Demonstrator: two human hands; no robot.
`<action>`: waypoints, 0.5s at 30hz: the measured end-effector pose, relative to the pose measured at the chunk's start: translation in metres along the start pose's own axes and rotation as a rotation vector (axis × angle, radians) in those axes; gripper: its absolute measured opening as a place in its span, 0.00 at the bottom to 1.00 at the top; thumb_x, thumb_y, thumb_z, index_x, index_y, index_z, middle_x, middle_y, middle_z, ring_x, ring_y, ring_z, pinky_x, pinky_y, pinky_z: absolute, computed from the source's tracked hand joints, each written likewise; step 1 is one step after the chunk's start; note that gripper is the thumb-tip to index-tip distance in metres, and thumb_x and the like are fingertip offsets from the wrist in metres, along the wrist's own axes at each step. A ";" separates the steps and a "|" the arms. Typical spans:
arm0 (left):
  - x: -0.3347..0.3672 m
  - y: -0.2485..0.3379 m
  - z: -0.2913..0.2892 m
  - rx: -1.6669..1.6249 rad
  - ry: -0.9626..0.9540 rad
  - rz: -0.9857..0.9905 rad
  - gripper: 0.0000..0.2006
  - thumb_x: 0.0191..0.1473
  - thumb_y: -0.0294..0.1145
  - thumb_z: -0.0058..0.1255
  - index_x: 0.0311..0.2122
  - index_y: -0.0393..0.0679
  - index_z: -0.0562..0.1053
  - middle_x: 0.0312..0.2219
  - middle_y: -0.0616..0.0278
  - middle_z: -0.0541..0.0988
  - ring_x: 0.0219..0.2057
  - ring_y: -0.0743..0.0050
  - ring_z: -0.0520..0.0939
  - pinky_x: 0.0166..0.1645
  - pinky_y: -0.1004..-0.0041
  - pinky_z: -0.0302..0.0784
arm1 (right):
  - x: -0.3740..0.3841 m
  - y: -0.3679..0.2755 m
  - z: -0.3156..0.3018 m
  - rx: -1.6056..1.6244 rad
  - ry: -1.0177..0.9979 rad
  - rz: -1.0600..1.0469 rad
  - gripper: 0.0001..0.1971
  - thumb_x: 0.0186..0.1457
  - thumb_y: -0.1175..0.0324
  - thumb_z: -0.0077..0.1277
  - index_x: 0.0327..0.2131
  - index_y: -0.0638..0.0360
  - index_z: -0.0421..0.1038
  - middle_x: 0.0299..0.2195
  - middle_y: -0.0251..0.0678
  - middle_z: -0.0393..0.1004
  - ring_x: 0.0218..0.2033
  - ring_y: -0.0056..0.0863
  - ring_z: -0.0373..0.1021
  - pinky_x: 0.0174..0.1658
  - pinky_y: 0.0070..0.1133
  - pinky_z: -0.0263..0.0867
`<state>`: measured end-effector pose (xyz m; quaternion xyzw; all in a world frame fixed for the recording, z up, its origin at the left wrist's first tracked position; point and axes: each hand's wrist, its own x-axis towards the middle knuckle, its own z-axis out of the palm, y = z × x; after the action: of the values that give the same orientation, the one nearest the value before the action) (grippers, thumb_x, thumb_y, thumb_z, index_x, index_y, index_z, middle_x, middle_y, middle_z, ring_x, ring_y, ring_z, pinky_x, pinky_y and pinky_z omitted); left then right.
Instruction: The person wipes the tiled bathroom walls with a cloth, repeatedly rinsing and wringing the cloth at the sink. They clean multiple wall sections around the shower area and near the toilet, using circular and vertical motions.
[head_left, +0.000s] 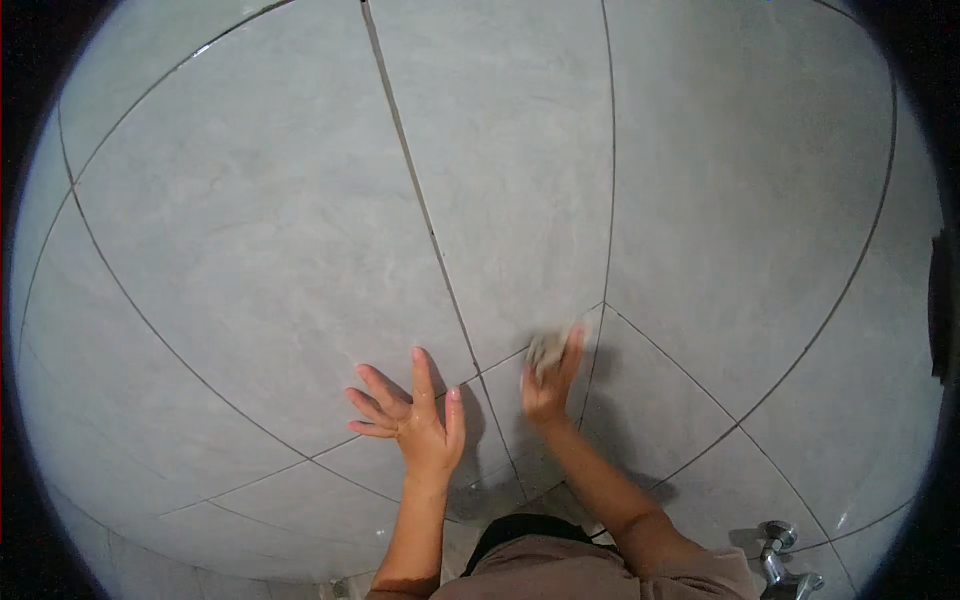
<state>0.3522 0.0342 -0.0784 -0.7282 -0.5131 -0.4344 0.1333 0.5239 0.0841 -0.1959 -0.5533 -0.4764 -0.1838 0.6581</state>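
Observation:
My left hand (418, 418) is spread with its fingers apart, resting against or just off the grey tiled wall (270, 220); nothing is in it. To its right, my right hand (549, 388) is closed on a pale beige cloth (546, 350), which lies against the tiles close to where two walls meet. Motion blurs the cloth and fingertips, and the palm hides part of the cloth, so its full shape cannot be made out.
Dark joint lines run between the large grey tiles. A chrome tap (780, 560) sticks out from the wall at the lower right. A dark object (940, 305) shows at the far right rim. My brown shirt (560, 572) fills the lower middle.

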 end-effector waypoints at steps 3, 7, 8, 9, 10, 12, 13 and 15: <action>-0.005 -0.003 -0.021 -0.059 -0.027 0.010 0.31 0.52 0.46 0.45 0.61 0.51 0.55 0.63 0.46 0.34 0.62 0.37 0.29 0.55 0.37 0.18 | 0.118 -0.073 -0.003 0.079 0.156 -0.119 0.30 0.54 0.59 0.41 0.60 0.53 0.51 0.62 0.51 0.41 0.62 0.51 0.41 0.60 0.45 0.37; -0.007 -0.017 -0.042 -0.426 0.122 0.082 0.33 0.54 0.48 0.41 0.61 0.41 0.52 0.62 0.45 0.40 0.62 0.44 0.39 0.61 0.48 0.28 | 0.089 -0.125 0.003 -0.058 -0.191 -0.634 0.27 0.49 0.56 0.45 0.56 0.37 0.60 0.59 0.42 0.54 0.59 0.40 0.53 0.61 0.43 0.37; -0.010 -0.023 -0.044 -0.551 0.198 0.095 0.34 0.54 0.48 0.40 0.60 0.38 0.51 0.62 0.45 0.41 0.62 0.46 0.41 0.62 0.52 0.31 | 0.057 -0.117 0.007 -0.021 -0.265 -0.812 0.27 0.47 0.55 0.47 0.55 0.33 0.61 0.58 0.39 0.57 0.57 0.35 0.56 0.61 0.42 0.37; -0.012 -0.028 -0.045 -0.470 0.214 0.085 0.34 0.54 0.47 0.39 0.61 0.38 0.50 0.61 0.44 0.41 0.62 0.47 0.41 0.62 0.52 0.32 | 0.029 -0.098 0.010 -0.061 -0.299 -0.940 0.27 0.47 0.56 0.48 0.54 0.33 0.62 0.57 0.38 0.60 0.56 0.32 0.57 0.61 0.41 0.37; -0.015 -0.034 -0.047 -0.383 0.224 0.072 0.34 0.55 0.47 0.39 0.61 0.38 0.49 0.61 0.44 0.41 0.62 0.48 0.41 0.62 0.53 0.33 | 0.004 -0.072 0.009 -0.056 -0.294 -0.926 0.26 0.48 0.57 0.48 0.54 0.35 0.62 0.57 0.37 0.58 0.57 0.32 0.55 0.61 0.41 0.38; -0.022 -0.045 -0.049 -0.223 0.228 0.022 0.34 0.56 0.47 0.37 0.62 0.39 0.47 0.62 0.44 0.37 0.62 0.48 0.39 0.62 0.52 0.32 | -0.030 -0.025 0.008 -0.006 -0.242 -0.761 0.23 0.52 0.63 0.46 0.54 0.42 0.62 0.60 0.38 0.52 0.62 0.36 0.48 0.60 0.39 0.41; -0.025 -0.049 -0.045 -0.204 0.249 -0.027 0.34 0.56 0.48 0.38 0.62 0.40 0.46 0.62 0.44 0.36 0.63 0.48 0.39 0.62 0.52 0.32 | -0.022 -0.005 0.019 0.049 -0.089 -0.554 0.23 0.53 0.64 0.45 0.55 0.45 0.62 0.61 0.41 0.50 0.62 0.37 0.46 0.61 0.39 0.38; -0.039 -0.069 -0.046 -0.120 0.284 -0.158 0.35 0.56 0.48 0.38 0.63 0.42 0.45 0.62 0.44 0.34 0.63 0.47 0.37 0.62 0.51 0.31 | 0.028 -0.039 0.027 0.150 0.137 -0.187 0.23 0.54 0.68 0.42 0.55 0.50 0.61 0.62 0.45 0.46 0.64 0.40 0.41 0.63 0.39 0.33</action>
<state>0.2662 0.0106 -0.0991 -0.6235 -0.5181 -0.5718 0.1262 0.4957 0.1034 -0.1528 -0.4420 -0.4921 -0.2456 0.7086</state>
